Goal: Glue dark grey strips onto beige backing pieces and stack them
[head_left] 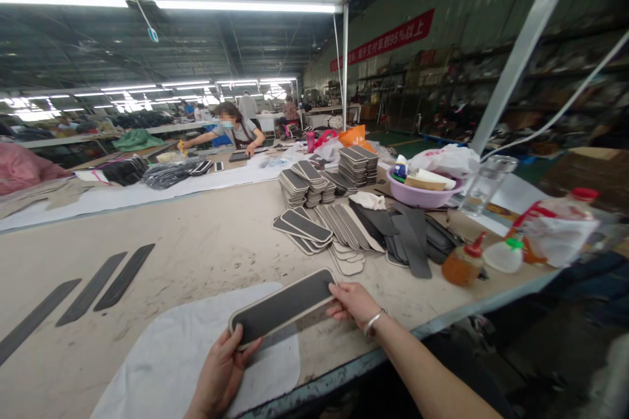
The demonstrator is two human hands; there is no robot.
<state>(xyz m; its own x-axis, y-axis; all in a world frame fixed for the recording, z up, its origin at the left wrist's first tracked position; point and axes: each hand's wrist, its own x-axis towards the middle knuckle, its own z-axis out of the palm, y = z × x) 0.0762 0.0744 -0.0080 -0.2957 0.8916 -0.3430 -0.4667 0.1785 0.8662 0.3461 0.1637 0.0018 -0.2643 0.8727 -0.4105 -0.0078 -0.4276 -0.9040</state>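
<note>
Between both hands I hold a long dark grey panel (282, 306) with rounded corners and a pale border, tilted above the table. My left hand (223, 363) grips its near left end, thumb on top and fingers beneath. At the far right end, my right hand (352, 304) pinches it the same way; a silver bangle is on that wrist. Below the panel lies a white sheet (162, 347) on the tabletop. Beyond it are a fanned row of similar panels (344, 226) and a few loose bordered panels (304, 226).
Taller stacks of panels (358, 165) stand behind. To the right are a lilac basin (425, 195), an amber glue bottle (462, 265), a green-capped bottle (504, 255) and a clear jar (486, 186). Dark strips (124, 277) lie at left. A co-worker (238, 127) leans over the far table.
</note>
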